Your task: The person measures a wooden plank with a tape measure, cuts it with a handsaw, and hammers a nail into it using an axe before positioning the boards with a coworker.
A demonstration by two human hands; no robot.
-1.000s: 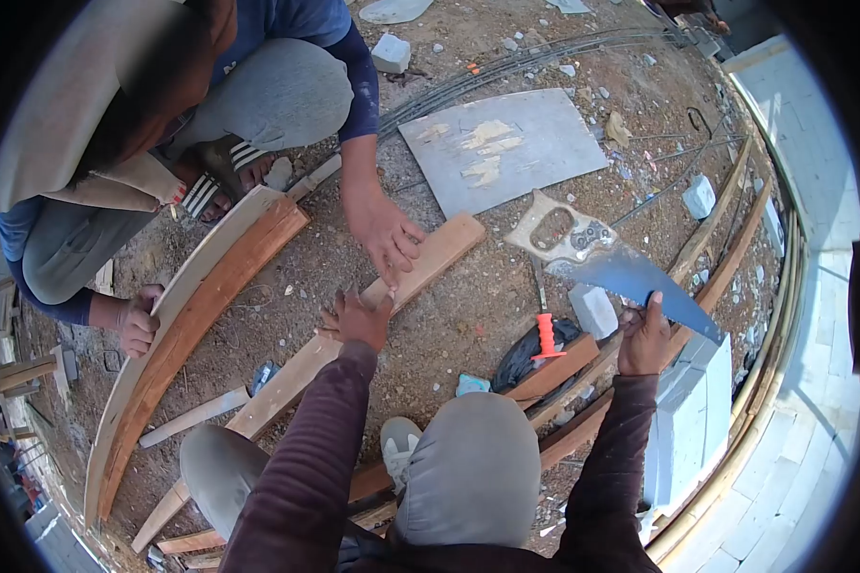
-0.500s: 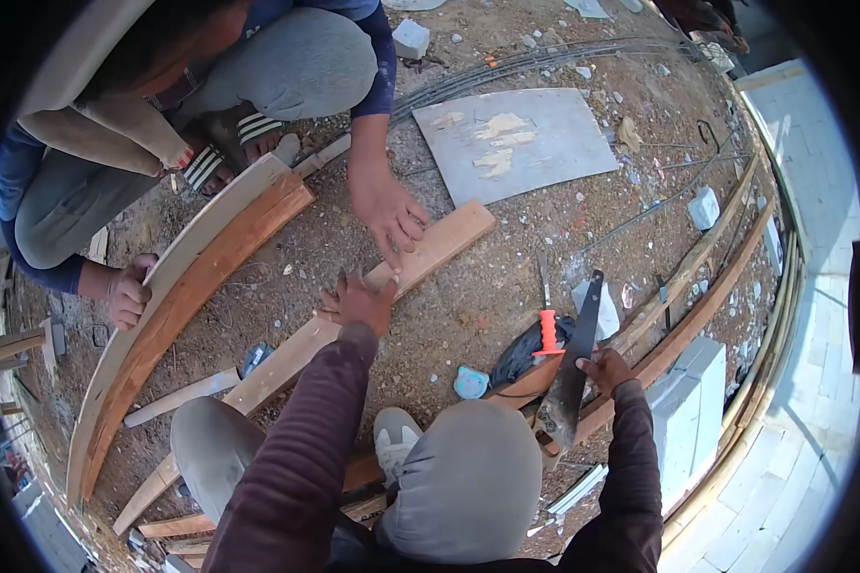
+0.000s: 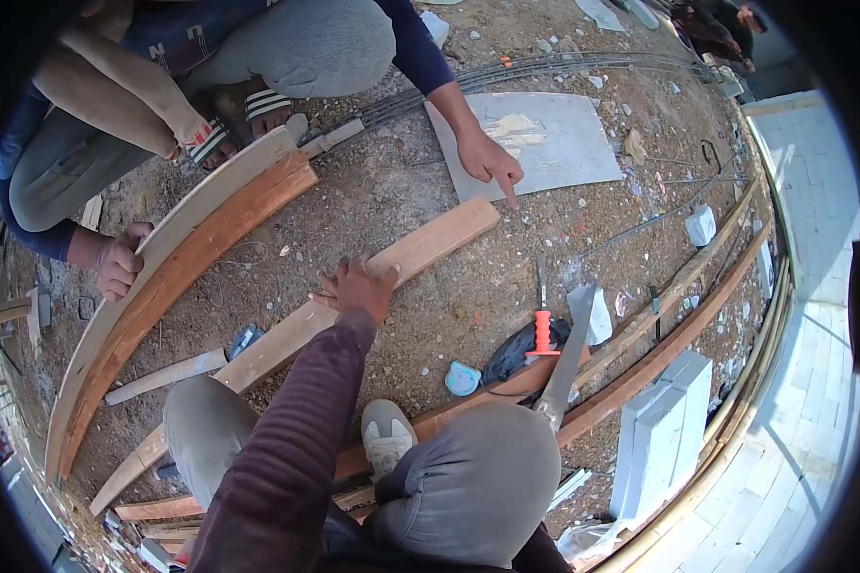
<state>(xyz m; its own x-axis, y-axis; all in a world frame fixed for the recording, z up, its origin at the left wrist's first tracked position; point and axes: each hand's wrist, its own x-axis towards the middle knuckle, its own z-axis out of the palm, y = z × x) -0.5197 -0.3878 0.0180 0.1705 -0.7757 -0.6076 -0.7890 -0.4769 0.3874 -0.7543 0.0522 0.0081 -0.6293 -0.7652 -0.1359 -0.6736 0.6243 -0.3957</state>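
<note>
My left hand grips a long wooden plank across its middle, fingers over the far side. The plank runs diagonally from beside my left knee to a square end near the light board. A handsaw slants up beside my right knee; its lower end is hidden. My right hand is out of sight. A co-worker's hand has a finger pointing down just past the plank's end. That person's other hand holds the edge of a pale curved board, which lies against a reddish-brown beam.
A light flat board lies on the dirt ahead, near long metal rods. To the right are an orange-handled tool, a tape measure, a black bag, curved wood strips and pale blocks.
The co-worker's hand has left the plank beside mine and moved right, past its end, pointing. My right hand has dropped out of view and the saw has shifted lower. My left hand stays put.
</note>
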